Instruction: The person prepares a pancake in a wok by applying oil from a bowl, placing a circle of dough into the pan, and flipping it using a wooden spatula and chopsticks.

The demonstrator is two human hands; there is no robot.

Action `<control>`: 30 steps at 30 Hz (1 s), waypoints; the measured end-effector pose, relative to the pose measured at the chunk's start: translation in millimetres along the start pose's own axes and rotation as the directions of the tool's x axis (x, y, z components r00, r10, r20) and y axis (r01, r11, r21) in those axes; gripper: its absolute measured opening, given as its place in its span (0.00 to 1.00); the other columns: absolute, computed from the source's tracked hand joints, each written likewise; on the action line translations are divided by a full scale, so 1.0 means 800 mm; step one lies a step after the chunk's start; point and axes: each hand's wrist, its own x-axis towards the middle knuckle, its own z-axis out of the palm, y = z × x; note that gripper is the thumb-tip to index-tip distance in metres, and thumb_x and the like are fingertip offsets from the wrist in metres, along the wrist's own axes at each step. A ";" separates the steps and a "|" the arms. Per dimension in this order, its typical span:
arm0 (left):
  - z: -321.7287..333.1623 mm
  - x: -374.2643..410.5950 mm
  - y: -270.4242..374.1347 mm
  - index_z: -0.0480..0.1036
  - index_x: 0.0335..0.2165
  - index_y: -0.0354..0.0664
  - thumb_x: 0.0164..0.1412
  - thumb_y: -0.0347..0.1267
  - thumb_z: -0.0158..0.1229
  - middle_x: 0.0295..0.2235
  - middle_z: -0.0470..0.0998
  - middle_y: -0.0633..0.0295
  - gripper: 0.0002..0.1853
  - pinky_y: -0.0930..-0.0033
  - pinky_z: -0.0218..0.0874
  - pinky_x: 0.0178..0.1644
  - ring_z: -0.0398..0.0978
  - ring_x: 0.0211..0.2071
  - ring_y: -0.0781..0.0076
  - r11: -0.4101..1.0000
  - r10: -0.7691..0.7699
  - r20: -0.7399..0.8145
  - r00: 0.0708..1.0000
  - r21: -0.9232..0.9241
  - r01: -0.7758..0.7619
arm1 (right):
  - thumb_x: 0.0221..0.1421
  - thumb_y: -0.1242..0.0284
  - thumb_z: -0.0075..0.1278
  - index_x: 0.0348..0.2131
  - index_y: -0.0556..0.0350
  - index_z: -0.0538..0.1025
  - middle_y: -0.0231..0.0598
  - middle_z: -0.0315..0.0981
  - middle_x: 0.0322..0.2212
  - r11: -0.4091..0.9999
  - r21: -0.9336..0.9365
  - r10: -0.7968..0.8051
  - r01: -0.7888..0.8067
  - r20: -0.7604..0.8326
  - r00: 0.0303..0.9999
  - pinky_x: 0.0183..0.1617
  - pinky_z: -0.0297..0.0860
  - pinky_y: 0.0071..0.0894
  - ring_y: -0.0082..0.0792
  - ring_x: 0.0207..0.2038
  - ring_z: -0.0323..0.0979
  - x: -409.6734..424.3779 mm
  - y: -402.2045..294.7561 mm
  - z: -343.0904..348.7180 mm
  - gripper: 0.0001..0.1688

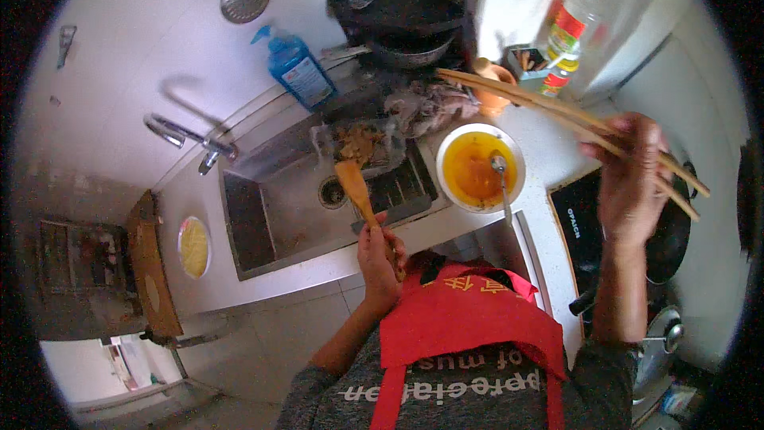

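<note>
My left hand (381, 254) grips the handle of a wooden spatula (353, 185) in front of the sink. In view, the spatula's blade meets the near edge of brown food (358, 142) in a clear plastic container or bag over the sink; I cannot tell whether they touch. Long wooden chopsticks (525, 94) are held in my right hand (634, 176), which is slightly blurred and raised over the counter beside the cooktop. Below the chopsticks stands a white bowl (441, 170) of yellow-orange liquid, with a metal spoon (503, 182) resting in it.
Left of the sink (286, 191) are a faucet (194, 137) and a plate of yellow food (194, 246). Behind stand a blue pump bottle (300, 71), a crumpled plastic bag (430, 106) and a mortar (494, 92). A dark wok (671, 245) sits by the cooktop (576, 203) at right.
</note>
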 end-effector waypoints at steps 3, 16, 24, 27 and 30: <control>-0.030 -0.004 0.029 0.62 0.36 0.47 0.53 0.43 0.43 0.15 0.61 0.70 0.15 0.83 0.46 0.09 0.56 0.11 0.84 0.993 -0.057 -0.083 0.995 -0.110 0.048 | 0.53 0.64 0.34 0.29 0.62 0.67 0.40 0.66 0.26 0.998 0.003 -0.064 0.065 0.199 0.978 0.27 0.67 0.27 0.32 0.27 0.68 -0.027 0.029 0.078 0.18; 0.019 0.004 0.097 0.58 0.41 0.45 0.51 0.45 0.42 0.22 0.58 0.73 0.22 0.84 0.45 0.13 0.54 0.14 0.84 0.971 -0.073 -0.051 0.996 0.223 0.083 | 0.48 0.71 0.42 0.29 0.57 0.69 0.41 0.66 0.27 0.939 -0.276 -0.089 0.205 0.381 0.920 0.32 0.64 0.31 0.41 0.29 0.66 -0.074 0.103 0.129 0.08; 0.058 0.028 0.030 0.56 0.41 0.43 0.55 0.43 0.36 0.22 0.59 0.69 0.20 0.80 0.50 0.16 0.57 0.16 0.80 0.963 -0.195 0.465 0.863 0.259 0.077 | 0.48 0.70 0.41 0.26 0.57 0.69 0.41 0.66 0.23 0.719 -0.693 -0.244 0.047 -0.189 0.951 0.32 0.63 0.29 0.37 0.28 0.66 -0.159 -0.005 -0.055 0.09; 0.082 0.010 0.015 0.56 0.41 0.44 0.55 0.43 0.36 0.22 0.59 0.69 0.19 0.80 0.50 0.16 0.57 0.16 0.80 0.947 -0.208 0.515 0.832 0.320 0.038 | 0.52 0.69 0.37 0.23 0.61 0.68 0.37 0.67 0.20 0.709 -0.679 -0.360 -0.191 -0.581 0.730 0.27 0.64 0.24 0.27 0.22 0.66 -0.179 -0.026 -0.165 0.13; 0.106 -0.006 -0.006 0.58 0.39 0.45 0.55 0.42 0.37 0.21 0.59 0.69 0.16 0.80 0.48 0.14 0.56 0.15 0.80 0.918 -0.284 0.431 0.857 0.379 0.113 | 0.52 0.67 0.39 0.28 0.63 0.69 0.36 0.68 0.21 0.773 -0.553 -0.278 -0.310 -0.735 0.619 0.24 0.65 0.18 0.21 0.21 0.65 -0.169 -0.039 -0.265 0.15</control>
